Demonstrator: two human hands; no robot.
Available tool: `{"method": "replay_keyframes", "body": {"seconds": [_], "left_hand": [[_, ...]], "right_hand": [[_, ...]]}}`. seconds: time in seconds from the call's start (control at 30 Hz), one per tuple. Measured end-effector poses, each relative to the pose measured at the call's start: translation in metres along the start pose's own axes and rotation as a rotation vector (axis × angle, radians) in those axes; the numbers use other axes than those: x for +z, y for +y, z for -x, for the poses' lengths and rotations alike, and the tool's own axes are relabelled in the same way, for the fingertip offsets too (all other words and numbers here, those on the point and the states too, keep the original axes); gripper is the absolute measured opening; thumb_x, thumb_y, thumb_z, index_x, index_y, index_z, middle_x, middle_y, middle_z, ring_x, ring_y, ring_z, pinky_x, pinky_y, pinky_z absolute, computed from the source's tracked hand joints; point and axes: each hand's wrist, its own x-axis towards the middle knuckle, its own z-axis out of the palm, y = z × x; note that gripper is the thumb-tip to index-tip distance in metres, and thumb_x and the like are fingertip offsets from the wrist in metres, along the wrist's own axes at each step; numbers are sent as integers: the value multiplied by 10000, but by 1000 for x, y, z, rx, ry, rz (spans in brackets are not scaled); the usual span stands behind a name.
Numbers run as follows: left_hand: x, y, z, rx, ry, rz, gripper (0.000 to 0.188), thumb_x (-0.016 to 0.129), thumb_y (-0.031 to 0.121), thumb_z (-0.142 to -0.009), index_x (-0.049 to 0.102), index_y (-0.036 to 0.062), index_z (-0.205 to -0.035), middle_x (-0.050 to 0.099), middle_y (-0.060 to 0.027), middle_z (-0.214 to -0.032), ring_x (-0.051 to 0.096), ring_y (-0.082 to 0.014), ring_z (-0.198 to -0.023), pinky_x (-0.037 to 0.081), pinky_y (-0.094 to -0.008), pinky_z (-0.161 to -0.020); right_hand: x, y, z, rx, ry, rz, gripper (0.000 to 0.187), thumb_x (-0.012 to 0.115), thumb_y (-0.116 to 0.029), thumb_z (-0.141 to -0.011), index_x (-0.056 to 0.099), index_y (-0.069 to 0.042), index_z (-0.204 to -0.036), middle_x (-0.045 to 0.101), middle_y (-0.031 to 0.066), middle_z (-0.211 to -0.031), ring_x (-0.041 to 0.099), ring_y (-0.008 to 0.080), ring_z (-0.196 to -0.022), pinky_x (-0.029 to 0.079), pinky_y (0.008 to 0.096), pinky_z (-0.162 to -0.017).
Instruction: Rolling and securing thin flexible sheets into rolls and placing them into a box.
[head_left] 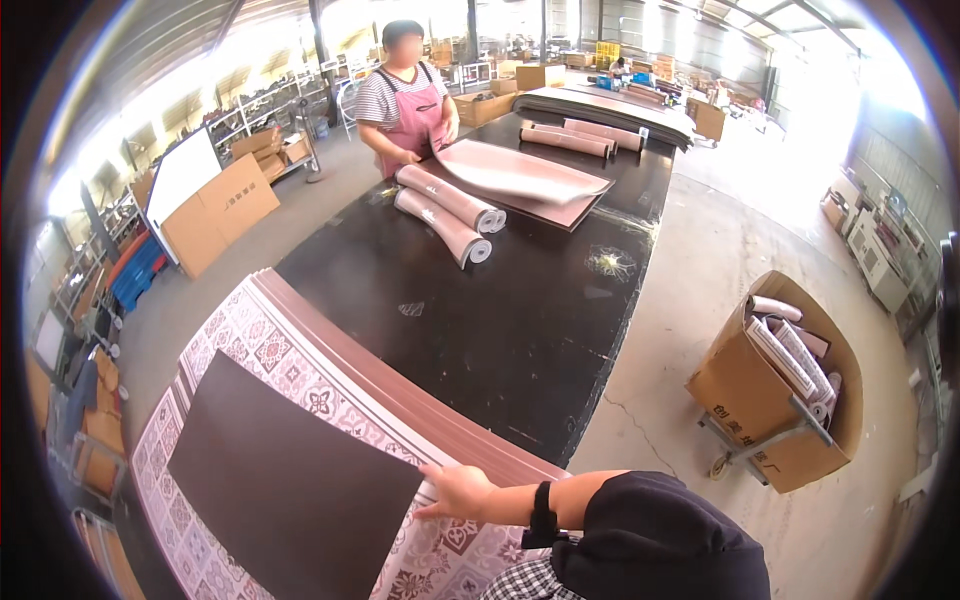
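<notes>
A stack of patterned mats (272,350), with pink and grey tile designs, covers the near end of the long black table. On top of it lies a plain dark brown sheet (290,470), its far corner angled toward the left. My right hand (458,492) reaches in from the lower right and grips the right edge of this sheet, thumb and fingers at its corner. Beneath the hand the patterned surface shows. My left hand is out of the picture.
Across the black table (480,350) a person in a pink apron (412,110) handles a pink sheet (520,180). Rolled mats (440,215) lie beside it, with more rolls (575,138) farther back. To the right, a cardboard box (760,400) on a trolley holds several rolls.
</notes>
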Motion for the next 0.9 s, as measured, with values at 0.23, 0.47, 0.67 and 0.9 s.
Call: {"method": "replay_keyframes", "body": {"seconds": [0.23, 0.47, 0.67, 0.9], "left_hand": [[-43, -11, -14, -17, -112, -147, 487, 624, 224, -978, 402, 113, -1397, 579, -190, -1224, 612, -326, -1066, 562, -447, -803], [24, 55, 14, -318, 21, -255, 460, 569, 256, -1000, 392, 138, -1408, 549, -181, -1266, 610, -316, -1051, 557, -418, -770], [47, 71, 21, -294, -13, -273, 431, 535, 307, -1008, 436, 101, -1373, 532, -162, -1305, 561, -328, -1150, 522, -478, -877], [-29, -35, -41, 922, -269, -1823, 578, 571, 488, -963, 540, 3, -1276, 582, -239, -1233, 580, -400, -1118, 477, -518, -933]], "right_hand": [[5, -9, -19, -97, -146, 157, 784, 671, -629, -843, 566, 70, -1183, 701, 229, -1019, 681, 362, -999, 540, 432, -848], [23, -6, -19, -100, 65, 203, 746, 627, -638, -864, 573, 60, -1122, 702, 203, -976, 704, 333, -927, 556, 413, -810], [34, -8, -26, -99, 21, 325, 661, 557, -573, -938, 580, 75, -1064, 703, 203, -930, 712, 322, -896, 569, 403, -771], [20, -44, -57, -134, -79, 347, 586, 556, -498, -955, 578, 84, -1014, 706, 197, -814, 711, 342, -718, 576, 419, -630]]}}
